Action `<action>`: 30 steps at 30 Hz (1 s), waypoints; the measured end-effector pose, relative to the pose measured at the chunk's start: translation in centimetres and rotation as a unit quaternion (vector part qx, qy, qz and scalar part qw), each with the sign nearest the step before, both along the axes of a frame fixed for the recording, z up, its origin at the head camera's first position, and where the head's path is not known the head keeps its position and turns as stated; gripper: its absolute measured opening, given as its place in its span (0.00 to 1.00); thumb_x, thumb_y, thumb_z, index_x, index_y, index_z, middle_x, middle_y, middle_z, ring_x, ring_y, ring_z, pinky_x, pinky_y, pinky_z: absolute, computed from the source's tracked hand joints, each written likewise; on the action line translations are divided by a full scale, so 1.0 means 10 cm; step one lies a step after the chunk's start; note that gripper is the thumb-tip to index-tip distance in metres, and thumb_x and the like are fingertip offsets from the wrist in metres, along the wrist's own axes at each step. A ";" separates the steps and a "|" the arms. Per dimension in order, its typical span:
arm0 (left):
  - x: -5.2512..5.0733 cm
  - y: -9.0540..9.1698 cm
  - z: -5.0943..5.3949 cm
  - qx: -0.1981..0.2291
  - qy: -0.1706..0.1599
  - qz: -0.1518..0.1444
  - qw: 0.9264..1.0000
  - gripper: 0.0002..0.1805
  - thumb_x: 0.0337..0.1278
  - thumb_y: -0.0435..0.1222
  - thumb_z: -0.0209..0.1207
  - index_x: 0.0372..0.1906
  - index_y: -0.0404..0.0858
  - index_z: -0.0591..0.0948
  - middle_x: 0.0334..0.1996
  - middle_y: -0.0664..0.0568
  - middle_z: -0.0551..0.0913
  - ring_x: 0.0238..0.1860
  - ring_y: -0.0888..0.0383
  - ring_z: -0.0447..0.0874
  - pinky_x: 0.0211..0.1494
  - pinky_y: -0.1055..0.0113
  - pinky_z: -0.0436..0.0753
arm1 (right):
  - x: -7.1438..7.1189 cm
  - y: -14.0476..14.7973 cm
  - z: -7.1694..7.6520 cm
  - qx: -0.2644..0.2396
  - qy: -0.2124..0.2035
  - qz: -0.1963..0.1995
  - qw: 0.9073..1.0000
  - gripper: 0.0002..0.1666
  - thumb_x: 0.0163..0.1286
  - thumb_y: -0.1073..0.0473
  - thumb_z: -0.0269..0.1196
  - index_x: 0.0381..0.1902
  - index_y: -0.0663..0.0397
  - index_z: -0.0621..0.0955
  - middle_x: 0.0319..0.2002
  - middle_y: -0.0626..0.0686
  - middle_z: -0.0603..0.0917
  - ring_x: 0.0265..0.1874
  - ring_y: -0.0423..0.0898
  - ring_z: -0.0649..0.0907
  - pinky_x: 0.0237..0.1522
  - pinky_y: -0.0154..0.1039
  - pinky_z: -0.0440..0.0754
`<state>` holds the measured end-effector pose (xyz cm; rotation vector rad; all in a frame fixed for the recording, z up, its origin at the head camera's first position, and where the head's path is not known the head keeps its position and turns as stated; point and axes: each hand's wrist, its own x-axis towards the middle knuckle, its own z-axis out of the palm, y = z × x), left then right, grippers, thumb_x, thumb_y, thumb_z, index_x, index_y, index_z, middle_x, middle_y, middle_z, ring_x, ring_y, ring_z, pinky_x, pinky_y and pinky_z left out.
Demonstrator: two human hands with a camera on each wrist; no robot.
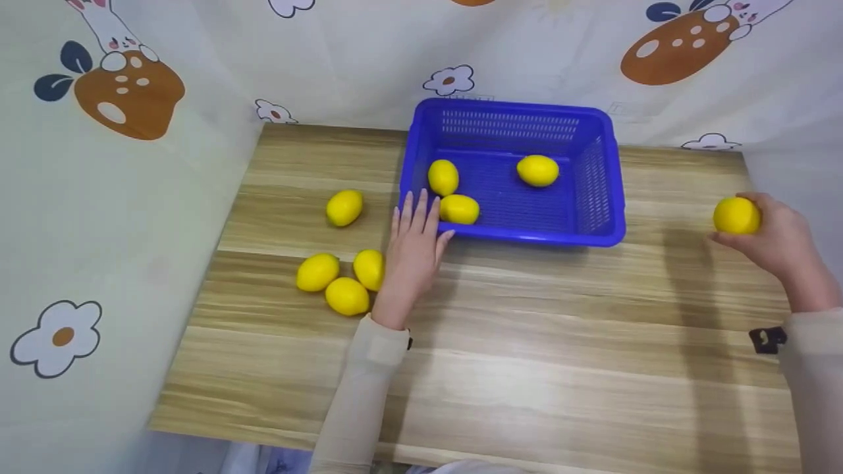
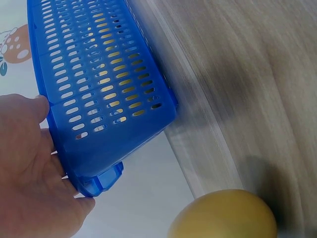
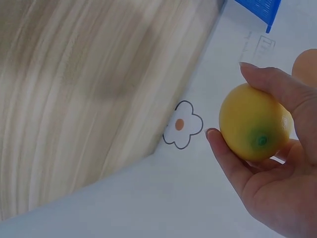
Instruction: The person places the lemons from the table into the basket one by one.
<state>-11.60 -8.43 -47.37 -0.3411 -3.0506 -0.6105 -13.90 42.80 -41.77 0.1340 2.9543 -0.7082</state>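
In the head view my left hand [image 1: 411,257] lies over the front-left corner of the blue plastic basket [image 1: 507,237], fingers straight; the left wrist view has it at the rim of the perforated basket [image 2: 109,139]. Beside those fingers, inside the basket, is a lemon [image 1: 460,209]. Two more lie in there, a lemon [image 1: 443,177] at the left and another lemon [image 1: 538,171] toward the back. Far to the right, my right hand [image 1: 784,237] grips a lemon [image 1: 736,216] between thumb and fingers; its greenish end shows on the lemon [image 3: 255,124] in the right wrist view.
Left of the basket a lemon [image 1: 344,208] sits alone on the wooden table [image 1: 527,355]. Nearer the front, a lemon [image 1: 317,272], a lemon [image 1: 348,296] and a lemon [image 1: 369,268] cluster beside my left wrist. A printed curtain [image 1: 342,59] hangs behind the table.
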 end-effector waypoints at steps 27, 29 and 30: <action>0.01 0.00 0.00 0.005 -0.001 0.001 1.000 0.35 0.86 0.52 0.41 0.84 0.36 0.58 0.86 0.41 0.50 0.86 0.41 0.40 0.88 0.44 0.43 | -0.15 -0.24 0.33 0.013 0.005 0.037 0.999 0.47 0.71 0.61 0.71 0.75 0.79 0.60 0.61 0.83 0.68 0.50 0.77 0.72 0.52 0.74 0.74; 0.01 0.00 0.00 0.006 -0.002 0.001 1.000 0.35 0.86 0.52 0.41 0.84 0.36 0.58 0.86 0.41 0.50 0.87 0.41 0.40 0.88 0.45 0.42 | -0.17 -0.26 0.35 0.011 0.003 0.039 0.999 0.47 0.71 0.60 0.71 0.74 0.79 0.60 0.61 0.83 0.69 0.50 0.77 0.72 0.51 0.73 0.74; 0.01 0.00 0.00 0.006 -0.002 0.002 1.000 0.35 0.86 0.52 0.41 0.84 0.36 0.58 0.86 0.41 0.50 0.87 0.41 0.40 0.88 0.45 0.42 | -0.18 -0.27 0.36 0.010 0.002 0.039 0.999 0.47 0.71 0.60 0.71 0.75 0.78 0.60 0.61 0.82 0.69 0.50 0.77 0.72 0.51 0.73 0.73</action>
